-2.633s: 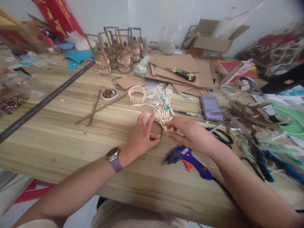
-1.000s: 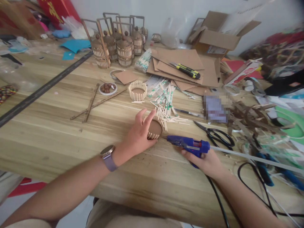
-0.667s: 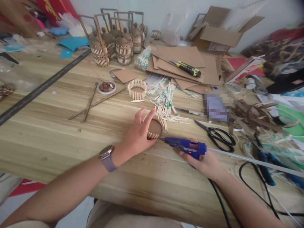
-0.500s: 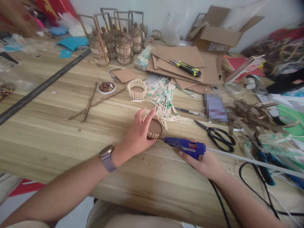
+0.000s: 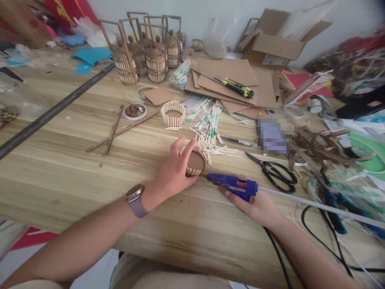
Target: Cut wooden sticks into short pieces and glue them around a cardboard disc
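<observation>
My left hand (image 5: 176, 166) grips a round brown cardboard base (image 5: 196, 162) with short wooden sticks standing along its rim; thumb at the near side, fingers over the far side, which they partly hide. In my right hand (image 5: 255, 204) is a blue hot glue gun (image 5: 231, 185), its nozzle at the base's right near edge. A long clear glue stick (image 5: 300, 198) runs out of the gun's back. Loose wooden sticks (image 5: 207, 144) lie just beyond the base. Behind them stands a second ring of upright sticks on a base (image 5: 173, 114).
Black scissors (image 5: 278, 174) lie right of the glue gun. A bowl of brown beads (image 5: 135, 111) and crossed brown strips (image 5: 112, 134) lie to the left. Farther back are stick lanterns (image 5: 155, 64), cardboard sheets (image 5: 225, 74) and a yellow-black cutter (image 5: 236, 87). A black cord (image 5: 278, 257) trails nearby.
The glue gun has shifted very slightly left, its nozzle closer to the base's edge. My left hand and the base stay almost still.
</observation>
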### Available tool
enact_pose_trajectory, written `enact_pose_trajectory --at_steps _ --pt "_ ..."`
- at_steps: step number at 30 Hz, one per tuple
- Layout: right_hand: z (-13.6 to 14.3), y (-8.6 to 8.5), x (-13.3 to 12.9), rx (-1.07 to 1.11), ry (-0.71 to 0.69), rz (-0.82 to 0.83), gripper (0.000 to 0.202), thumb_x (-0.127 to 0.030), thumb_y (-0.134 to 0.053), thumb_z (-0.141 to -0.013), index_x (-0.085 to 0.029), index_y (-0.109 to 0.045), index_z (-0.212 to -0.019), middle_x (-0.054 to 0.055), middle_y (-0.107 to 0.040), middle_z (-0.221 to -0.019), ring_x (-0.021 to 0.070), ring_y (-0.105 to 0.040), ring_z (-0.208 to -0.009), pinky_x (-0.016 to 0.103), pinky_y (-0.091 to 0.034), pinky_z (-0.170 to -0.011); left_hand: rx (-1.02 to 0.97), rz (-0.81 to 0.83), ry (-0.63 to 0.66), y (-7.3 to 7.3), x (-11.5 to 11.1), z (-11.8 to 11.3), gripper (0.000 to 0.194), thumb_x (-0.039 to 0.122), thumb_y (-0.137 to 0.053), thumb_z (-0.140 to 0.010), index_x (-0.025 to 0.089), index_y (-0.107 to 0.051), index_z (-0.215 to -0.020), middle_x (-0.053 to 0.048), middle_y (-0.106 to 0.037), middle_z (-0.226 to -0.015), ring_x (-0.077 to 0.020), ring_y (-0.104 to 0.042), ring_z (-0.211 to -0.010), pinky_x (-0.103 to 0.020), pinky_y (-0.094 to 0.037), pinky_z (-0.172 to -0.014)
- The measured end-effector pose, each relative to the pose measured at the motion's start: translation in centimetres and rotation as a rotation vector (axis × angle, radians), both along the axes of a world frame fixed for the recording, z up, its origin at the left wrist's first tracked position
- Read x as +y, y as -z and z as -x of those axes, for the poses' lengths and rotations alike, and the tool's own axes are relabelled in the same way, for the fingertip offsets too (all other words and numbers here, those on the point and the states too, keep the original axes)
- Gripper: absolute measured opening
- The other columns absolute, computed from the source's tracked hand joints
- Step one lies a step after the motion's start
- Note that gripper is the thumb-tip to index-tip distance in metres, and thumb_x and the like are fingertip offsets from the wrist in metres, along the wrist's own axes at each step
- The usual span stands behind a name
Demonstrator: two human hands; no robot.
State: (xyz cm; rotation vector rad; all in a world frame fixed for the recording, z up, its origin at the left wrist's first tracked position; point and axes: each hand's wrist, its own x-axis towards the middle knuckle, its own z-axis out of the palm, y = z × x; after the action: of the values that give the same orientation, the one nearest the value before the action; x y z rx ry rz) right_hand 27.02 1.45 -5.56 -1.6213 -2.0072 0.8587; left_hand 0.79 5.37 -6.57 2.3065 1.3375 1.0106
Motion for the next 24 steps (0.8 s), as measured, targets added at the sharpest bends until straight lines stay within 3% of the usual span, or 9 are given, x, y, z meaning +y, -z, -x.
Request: enact_pose_trajectory --at_steps 7,17,24 --pt "0.04 -0.09 -0.02 -0.027 -0.009 -0.023 0.032 -0.05 -0.061 -0.08 -0.022 -0.07 -0.093 0.009 -0.075 -0.092 0.0294 -0.07 -0.09 0.04 -0.058 -0.076 -0.003 0.018 0.004 -0.11 -0.04 0.0 0.12 0.013 -0.083 -0.066 0.034 -0.001 -0.152 -0.018 -0.021 -0.149 -0.0375 -0.045 -0.131 -0.06 -0.044 -0.106" --pt "0.17 -0.06 0.04 -0.065 0.003 -0.033 0.037 -0.053 -0.06 -0.079 -0.019 -0.069 -0.093 0.013 -0.073 -0.092 0.0316 -0.071 -0.089 0.044 -0.058 -0.079 0.008 0.003 0.005 -0.17 0.02 -0.07 0.12 0.012 -0.083 -0.066 0.03 -0.003 -0.152 -0.019 -0.021 -0.148 -0.0396 -0.04 -0.135 -0.06 -0.042 -0.107" --pt "0.28 -0.21 -0.06 -0.061 0.011 -0.105 0.031 -0.05 -0.063 -0.077 -0.024 -0.066 -0.093 0.008 -0.073 -0.092 0.0283 -0.071 -0.086 0.041 -0.058 -0.078 0.006 0.028 -0.004 -0.23 -0.05 -0.04 0.12 0.012 -0.083 -0.065 0.034 -0.002 -0.152 -0.018 -0.021 -0.148 -0.0406 -0.04 -0.135 -0.06 -0.043 -0.106"
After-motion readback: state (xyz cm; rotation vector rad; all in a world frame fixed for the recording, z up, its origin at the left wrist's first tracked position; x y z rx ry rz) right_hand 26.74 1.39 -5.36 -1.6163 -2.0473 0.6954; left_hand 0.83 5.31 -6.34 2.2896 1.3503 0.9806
